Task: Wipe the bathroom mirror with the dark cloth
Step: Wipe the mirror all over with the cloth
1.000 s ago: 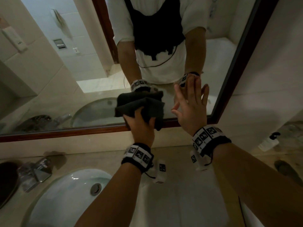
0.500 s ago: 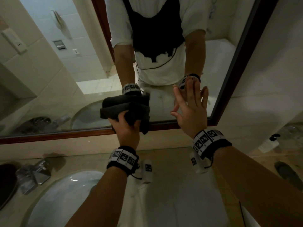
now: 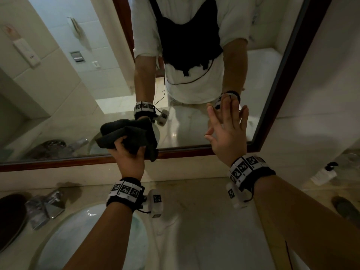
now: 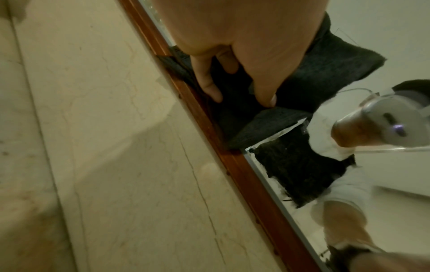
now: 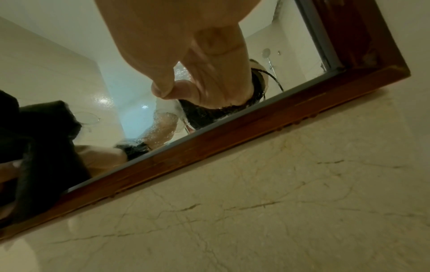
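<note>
Shifted left along mirror [image 3: 194, 123] since before: left hand [image 3: 126, 158] clutching bunched cloth [image 3: 134, 135].
Right hand [image 3: 228, 133] flat, fingers straight, empty, against mirror's lower right.

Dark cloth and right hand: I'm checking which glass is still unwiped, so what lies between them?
In the head view only bare mirror glass separates the dark cloth, gripped by the left hand, from the flat right hand.

Sink [image 3: 64, 240]: we see a white oval basin set in the counter's near left part.
Faucet [image 3: 45, 208]: chrome, at the basin's back left edge.
Dark dish [image 3: 10, 217]: at the counter's left edge.
Pump bottle [image 3: 324, 173]: white with a dark pump, lying near the counter's right edge.
Counter [image 3: 204, 230]: pale veined marble.
</note>
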Motion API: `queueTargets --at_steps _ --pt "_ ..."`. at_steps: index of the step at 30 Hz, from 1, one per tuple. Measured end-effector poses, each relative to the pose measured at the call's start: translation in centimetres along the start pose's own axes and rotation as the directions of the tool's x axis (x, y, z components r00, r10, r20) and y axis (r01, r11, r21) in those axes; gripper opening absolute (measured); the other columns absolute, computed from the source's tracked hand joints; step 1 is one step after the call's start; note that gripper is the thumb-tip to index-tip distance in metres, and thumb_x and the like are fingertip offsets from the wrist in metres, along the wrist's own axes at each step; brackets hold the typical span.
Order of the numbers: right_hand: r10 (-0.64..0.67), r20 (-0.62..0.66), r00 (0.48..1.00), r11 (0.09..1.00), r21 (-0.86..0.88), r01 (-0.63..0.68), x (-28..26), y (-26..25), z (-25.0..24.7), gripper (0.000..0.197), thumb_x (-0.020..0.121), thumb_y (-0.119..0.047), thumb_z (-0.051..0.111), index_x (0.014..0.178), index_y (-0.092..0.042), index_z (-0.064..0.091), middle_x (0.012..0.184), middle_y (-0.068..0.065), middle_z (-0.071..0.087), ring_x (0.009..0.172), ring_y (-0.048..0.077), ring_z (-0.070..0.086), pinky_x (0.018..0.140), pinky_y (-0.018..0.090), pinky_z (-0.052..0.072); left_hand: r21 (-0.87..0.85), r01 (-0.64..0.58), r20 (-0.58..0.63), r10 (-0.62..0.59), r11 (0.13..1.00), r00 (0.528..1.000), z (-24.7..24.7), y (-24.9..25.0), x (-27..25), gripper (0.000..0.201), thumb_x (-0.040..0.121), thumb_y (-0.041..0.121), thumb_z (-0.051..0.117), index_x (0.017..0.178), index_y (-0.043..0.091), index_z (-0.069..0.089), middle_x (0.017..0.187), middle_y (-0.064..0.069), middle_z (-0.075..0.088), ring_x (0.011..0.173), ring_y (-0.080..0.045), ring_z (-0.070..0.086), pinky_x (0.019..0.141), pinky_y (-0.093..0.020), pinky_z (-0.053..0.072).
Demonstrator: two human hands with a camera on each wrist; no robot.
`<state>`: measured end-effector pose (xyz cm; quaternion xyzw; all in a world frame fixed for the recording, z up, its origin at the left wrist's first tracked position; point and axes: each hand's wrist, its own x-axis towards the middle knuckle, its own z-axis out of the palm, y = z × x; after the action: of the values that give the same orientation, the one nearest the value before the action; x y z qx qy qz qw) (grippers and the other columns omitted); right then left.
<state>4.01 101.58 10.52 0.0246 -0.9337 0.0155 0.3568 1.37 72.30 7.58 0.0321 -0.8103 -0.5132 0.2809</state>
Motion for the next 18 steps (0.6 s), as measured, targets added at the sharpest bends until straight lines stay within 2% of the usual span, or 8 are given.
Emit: queueTargets --at_steps 3,6,14,18 --pt "-0.002 0.012 1.000 1.000 0.003 0.002 -0.1 0.0 0.0 0.100 0.079 -0.042 0.073 0.156 -0.027 0.011 0.162 0.010 -0.011 0.149 0.031 -0.018 0.119 0.057 -0.008 0.005 0.024 -0.001 -0.024 1.000 1.000 0.2 0.3 -0.2 0.064 0.076 0.005 0.079 0.127 0.021 0.044 0.142 -0.017 0.027 0.123 -0.032 0.050 0.106 -0.045 0.046" --pt "-0.009 0.012 1.000 1.000 0.017 0.009 -0.1 0.1 0.0 0.099 0.081 -0.042 0.072 0.156 -0.028 0.009 0.162 0.009 -0.015 0.149 0.033 -0.016 0.119 0.057 -0.007 0.018 0.030 0.011 -0.030 0.999 0.999 -0.3 1.1 0.1 0.061 0.078 0.005 0.078 0.128 0.017 0.045 0.142 -0.018 0.028 0.123 -0.031 0.050 0.106 -0.043 0.046" --pt "-0.012 0.060 0.998 1.000 0.017 0.011 -0.1 0.0 -0.2 0.098 0.084 -0.043 0.069 0.156 -0.029 0.004 0.161 0.006 -0.025 0.151 0.038 -0.003 0.119 0.059 -0.003 0.044 -0.072 -0.026 0.074 0.996 0.997 -2.7 4.2 3.6 0.064 0.076 0.003 0.077 0.126 0.025 0.043 0.143 -0.016 0.028 0.124 -0.026 0.050 0.104 -0.040 0.048" --pt "-0.018 0.058 0.998 1.000 0.018 0.017 -0.1 0.0 -0.4 0.097 0.085 -0.041 0.067 0.157 -0.028 0.002 0.161 0.008 -0.026 0.151 0.038 -0.006 0.119 0.060 -0.003 0.054 -0.074 -0.034 0.076 0.996 0.996 -1.8 6.1 2.9 0.062 0.078 0.007 0.076 0.127 0.026 0.042 0.142 -0.015 0.029 0.126 -0.026 0.048 0.105 -0.043 0.047"
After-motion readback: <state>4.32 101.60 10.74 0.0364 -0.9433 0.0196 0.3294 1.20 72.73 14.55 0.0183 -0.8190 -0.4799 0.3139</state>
